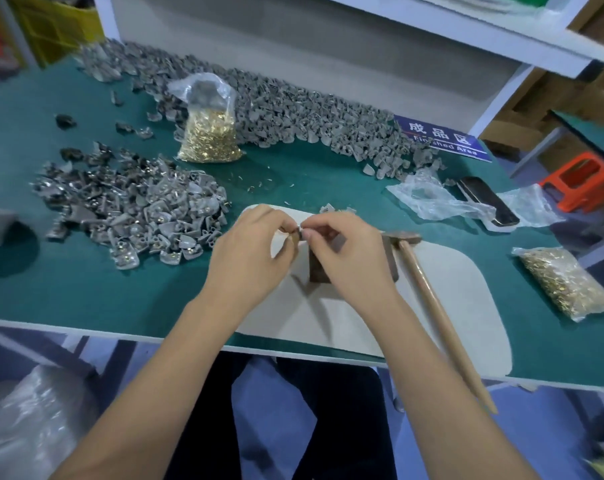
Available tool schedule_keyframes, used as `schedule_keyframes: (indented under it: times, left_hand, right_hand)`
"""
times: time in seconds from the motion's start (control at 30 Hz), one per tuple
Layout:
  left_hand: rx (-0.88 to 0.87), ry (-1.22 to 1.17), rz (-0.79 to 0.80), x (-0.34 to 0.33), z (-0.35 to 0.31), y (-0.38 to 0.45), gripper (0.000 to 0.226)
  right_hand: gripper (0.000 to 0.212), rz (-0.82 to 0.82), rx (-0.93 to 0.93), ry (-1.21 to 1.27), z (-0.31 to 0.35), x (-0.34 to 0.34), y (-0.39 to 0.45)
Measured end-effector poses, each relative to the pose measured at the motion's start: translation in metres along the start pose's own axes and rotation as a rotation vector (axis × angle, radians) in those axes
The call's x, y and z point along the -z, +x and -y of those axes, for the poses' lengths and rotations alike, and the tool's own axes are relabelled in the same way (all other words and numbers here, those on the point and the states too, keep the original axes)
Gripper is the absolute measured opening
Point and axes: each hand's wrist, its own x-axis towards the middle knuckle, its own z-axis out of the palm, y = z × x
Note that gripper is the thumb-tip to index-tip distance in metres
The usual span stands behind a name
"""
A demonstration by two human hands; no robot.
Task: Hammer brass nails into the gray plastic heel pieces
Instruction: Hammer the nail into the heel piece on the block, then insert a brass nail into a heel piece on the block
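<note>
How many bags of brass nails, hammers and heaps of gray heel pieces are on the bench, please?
Bags of brass nails: 2
Hammers: 1
Heaps of gray heel pieces: 2
Total: 5

Matt grey plastic heel pieces (148,216), shiny brass nails (208,140) in glossy bag, wooden hammer handle (442,317).
</note>
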Motion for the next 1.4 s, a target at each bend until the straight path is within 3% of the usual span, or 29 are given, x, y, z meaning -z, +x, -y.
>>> schedule_keyframes:
  times: [0.27,0.6,0.8,0.93,1.1,1.2,1.3,1.4]
  left_hand:
    - [0.074,0.057,-0.132,0.056,0.065,-0.007,0.010]
    - [0.173,0.228,-0.273,0.069,0.108,-0.012,0.014]
    - [0.077,0.230,-0.264,0.069,0.104,-0.013,0.012]
    - [-0.041,0.087,-0.135,0.057,0.083,-0.002,0.013]
    - [0.025,-0.085,0.165,0.019,0.052,0.018,0.015]
    - [0.074,0.020,0.302,0.000,0.041,0.034,0.021]
    - [0.115,0.114,0.324,-0.010,0.037,0.050,0.025]
    - [0.141,0.161,0.335,-0.015,0.035,0.057,0.014]
  right_hand:
    - [0.008,0.182,0.061,0.030,0.041,-0.078,0.042]
    - [0.007,0.192,0.061,-0.002,0.059,-0.138,0.072]
    - [0.010,0.144,0.131,0.005,0.046,-0.118,0.071]
    - [0.014,-0.032,-0.046,-0.110,-0.003,-0.052,0.075]
    - [0.016,0.074,-0.253,-0.307,-0.050,-0.004,0.056]
    - [0.024,0.039,-0.241,-0.281,-0.053,-0.006,0.048]
    - [0.024,0.012,-0.280,-0.261,-0.054,-0.007,0.051]
    - [0.023,-0.017,-0.280,-0.203,-0.056,-0.003,0.051]
